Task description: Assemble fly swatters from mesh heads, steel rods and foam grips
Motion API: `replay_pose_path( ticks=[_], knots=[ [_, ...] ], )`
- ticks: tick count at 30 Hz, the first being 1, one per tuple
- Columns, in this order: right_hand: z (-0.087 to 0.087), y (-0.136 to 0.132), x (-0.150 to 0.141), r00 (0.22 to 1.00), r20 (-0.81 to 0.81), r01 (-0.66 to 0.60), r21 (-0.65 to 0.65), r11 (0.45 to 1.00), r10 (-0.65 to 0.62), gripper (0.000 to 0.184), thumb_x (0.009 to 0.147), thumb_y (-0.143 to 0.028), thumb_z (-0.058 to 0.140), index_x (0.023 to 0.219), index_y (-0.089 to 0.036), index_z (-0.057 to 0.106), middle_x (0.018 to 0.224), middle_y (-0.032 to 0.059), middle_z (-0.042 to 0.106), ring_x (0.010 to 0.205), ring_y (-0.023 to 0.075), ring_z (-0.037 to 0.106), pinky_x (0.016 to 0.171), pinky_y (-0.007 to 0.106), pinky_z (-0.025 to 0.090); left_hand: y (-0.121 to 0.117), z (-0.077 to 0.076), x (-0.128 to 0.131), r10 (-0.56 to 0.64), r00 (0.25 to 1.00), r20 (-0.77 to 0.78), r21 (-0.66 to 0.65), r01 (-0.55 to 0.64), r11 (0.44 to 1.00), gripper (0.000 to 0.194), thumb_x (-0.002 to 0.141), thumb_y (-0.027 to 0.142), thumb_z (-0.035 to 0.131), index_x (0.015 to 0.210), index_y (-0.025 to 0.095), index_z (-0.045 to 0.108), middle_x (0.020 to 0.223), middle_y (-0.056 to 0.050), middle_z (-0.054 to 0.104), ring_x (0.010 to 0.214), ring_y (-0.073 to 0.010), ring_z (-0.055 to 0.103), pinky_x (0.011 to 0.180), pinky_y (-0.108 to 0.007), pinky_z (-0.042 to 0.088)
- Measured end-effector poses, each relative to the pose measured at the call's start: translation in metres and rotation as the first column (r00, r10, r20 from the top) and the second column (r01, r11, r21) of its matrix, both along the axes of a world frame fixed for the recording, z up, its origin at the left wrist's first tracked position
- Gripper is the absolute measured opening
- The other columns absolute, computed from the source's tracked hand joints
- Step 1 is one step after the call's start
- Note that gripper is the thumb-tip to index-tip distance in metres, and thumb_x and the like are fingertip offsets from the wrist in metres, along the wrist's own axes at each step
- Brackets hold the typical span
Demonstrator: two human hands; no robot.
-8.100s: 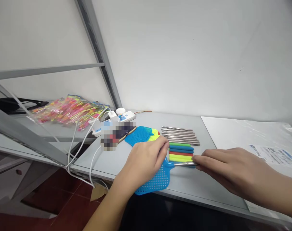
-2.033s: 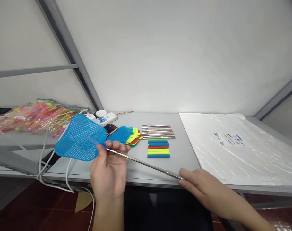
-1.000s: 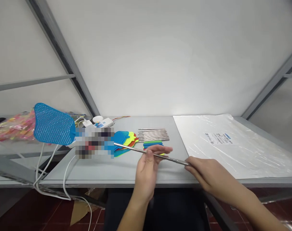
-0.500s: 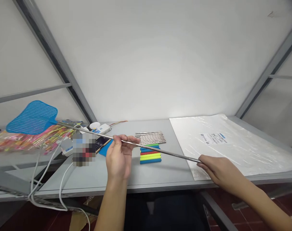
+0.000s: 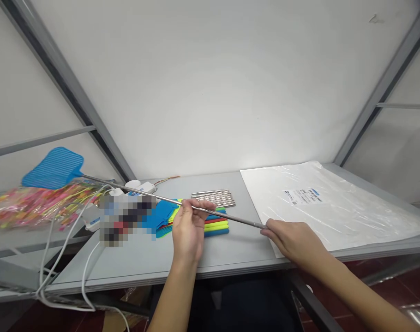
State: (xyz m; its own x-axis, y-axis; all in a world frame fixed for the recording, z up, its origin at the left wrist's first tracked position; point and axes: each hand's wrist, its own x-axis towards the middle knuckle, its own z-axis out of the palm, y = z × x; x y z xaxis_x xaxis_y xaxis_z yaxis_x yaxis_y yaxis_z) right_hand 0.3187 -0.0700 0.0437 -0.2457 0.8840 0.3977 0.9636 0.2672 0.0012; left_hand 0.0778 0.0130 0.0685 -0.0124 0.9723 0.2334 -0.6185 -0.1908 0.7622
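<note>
While thin steel rod (image 5: 182, 204) spans above grey table (image 5: 231, 244), left hand (image 5: 189, 226) pinches its middle, right hand (image 5: 293, 237) grips near end — blue perforated swatter head (image 5: 54, 162) raised far left over glossy coloured packets (image 5: 33, 205).

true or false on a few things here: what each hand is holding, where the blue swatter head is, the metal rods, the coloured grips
1. Both hands grip the same thin metal rod. True: the left hand pinches it near the middle, the right hand holds its end.
2. The blue swatter head lies flat on the table. False: it is up in the air at the far end of the rod, above the bag of colourful items.
3. A row of metal rods lies on the table. True.
4. The coloured grips are in the right hand. False: they lie on the table beside the left hand.
</note>
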Motion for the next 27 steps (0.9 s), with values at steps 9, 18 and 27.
replay_pose_path(
  ticks=[9,18,27],
  knots=[
    [-0.007,-0.017,0.038,1.0,0.002,-0.004,0.009,1.0,0.004,0.037,0.101,-0.041,0.037,0.07,-0.022,0.047,0.059,-0.0024,0.058,0.048,0.0133,0.052,0.05,0.028,0.024,0.007,0.016,-0.025,0.058,0.997,0.054,0.017,-0.059,0.998,0.031,0.088,0.045,0.064,0.077,0.016,0.061,0.073,-0.003,0.069,0.075,-0.0191,0.07,0.08,-0.038,0.056],
    [0.008,-0.021,0.004,0.99,-0.136,0.029,-0.021,0.999,-0.032,0.029,0.101,-0.04,0.037,0.089,-0.022,0.057,0.071,0.0007,0.065,0.061,0.0165,0.06,0.056,0.028,0.033,-0.022,0.004,0.022,-0.161,0.987,0.02,-0.034,0.161,0.986,0.033,0.093,0.048,0.055,0.09,0.017,0.065,0.092,-0.009,0.075,0.085,-0.0243,0.073,0.082,-0.043,0.057],
    [-0.004,-0.019,0.002,0.997,-0.054,-0.051,0.069,0.996,0.055,0.034,0.102,-0.035,0.037,0.08,-0.021,0.058,0.066,-0.0007,0.064,0.059,0.0144,0.059,0.057,0.03,0.029,-0.032,-0.007,0.022,-0.121,0.991,-0.062,-0.101,0.114,0.988,0.03,0.093,0.045,0.056,0.087,0.016,0.06,0.095,-0.011,0.075,0.09,-0.028,0.074,0.077,-0.037,0.057]
  ],
)
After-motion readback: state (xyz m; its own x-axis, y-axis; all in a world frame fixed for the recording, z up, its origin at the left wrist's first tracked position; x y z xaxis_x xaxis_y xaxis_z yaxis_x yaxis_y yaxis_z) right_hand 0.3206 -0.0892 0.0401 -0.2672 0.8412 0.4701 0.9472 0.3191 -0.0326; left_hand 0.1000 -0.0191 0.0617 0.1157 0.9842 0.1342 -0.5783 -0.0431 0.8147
